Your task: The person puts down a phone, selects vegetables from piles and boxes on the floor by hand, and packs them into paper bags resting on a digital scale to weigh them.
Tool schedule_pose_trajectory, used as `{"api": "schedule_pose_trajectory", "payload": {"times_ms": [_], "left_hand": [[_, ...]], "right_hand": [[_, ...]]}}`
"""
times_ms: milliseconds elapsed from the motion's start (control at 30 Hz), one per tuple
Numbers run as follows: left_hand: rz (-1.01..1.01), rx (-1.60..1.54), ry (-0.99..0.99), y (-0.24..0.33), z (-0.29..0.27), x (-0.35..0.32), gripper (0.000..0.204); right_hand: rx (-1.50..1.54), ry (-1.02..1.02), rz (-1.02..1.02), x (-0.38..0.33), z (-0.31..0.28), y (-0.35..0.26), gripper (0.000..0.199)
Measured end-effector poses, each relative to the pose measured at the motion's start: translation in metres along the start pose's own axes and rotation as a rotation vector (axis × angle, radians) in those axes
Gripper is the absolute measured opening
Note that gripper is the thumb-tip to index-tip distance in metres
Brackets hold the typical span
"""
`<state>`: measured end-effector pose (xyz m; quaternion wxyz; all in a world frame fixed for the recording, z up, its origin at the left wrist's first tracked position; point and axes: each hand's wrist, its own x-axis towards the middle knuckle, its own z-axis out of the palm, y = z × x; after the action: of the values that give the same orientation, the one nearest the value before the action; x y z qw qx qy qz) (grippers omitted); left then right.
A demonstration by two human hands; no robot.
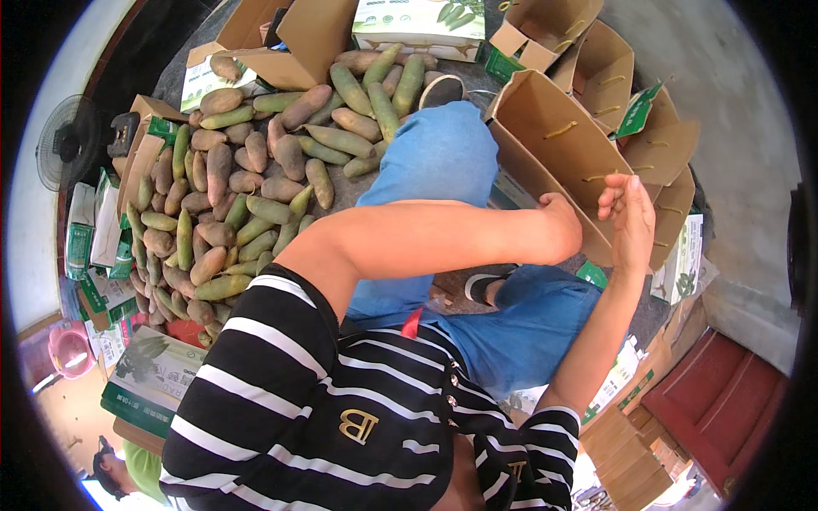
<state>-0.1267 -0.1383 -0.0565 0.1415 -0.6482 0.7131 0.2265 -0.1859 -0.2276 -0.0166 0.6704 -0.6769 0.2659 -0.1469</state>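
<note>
An open brown cardboard box (545, 128) with cord handles stands tilted in front of my knees. My left hand (562, 223) reaches across my body to its near edge, and the fingers are hidden behind the panel. My right hand (632, 223) grips the same panel from the right, fingers curled over its edge beside a cord handle. A large pile of long green and purple-brown fruits (247, 187) lies on the floor to my left, apart from both hands.
More brown boxes (656, 145) sit nested behind the held one. Green-and-white printed cartons (417, 25) stand at the back, and flat ones (153, 375) lie at lower left. A fan (64, 140) stands far left. Another person (128, 473) is at the bottom left.
</note>
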Motion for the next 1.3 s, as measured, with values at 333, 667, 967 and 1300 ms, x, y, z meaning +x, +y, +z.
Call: {"api": "schedule_pose_trajectory", "payload": {"times_ms": [333,667,967,1300], "left_hand": [[0.004,-0.033,-0.017,0.003,-0.004,-0.002,0.034],[0.000,-0.067,-0.043,-0.003,-0.005,-0.003,0.034],[0.000,-0.064,-0.021,-0.004,-0.003,-0.005,0.029],[0.011,-0.044,0.015,-0.003,-0.008,-0.015,0.025]], "right_hand": [[-0.033,-0.004,0.002,0.000,-0.001,0.002,0.031],[-0.048,0.005,-0.020,-0.002,-0.003,0.004,0.032],[-0.088,-0.033,-0.013,-0.003,-0.002,0.002,0.036],[-0.101,-0.047,0.020,-0.003,-0.003,0.002,0.037]]}}
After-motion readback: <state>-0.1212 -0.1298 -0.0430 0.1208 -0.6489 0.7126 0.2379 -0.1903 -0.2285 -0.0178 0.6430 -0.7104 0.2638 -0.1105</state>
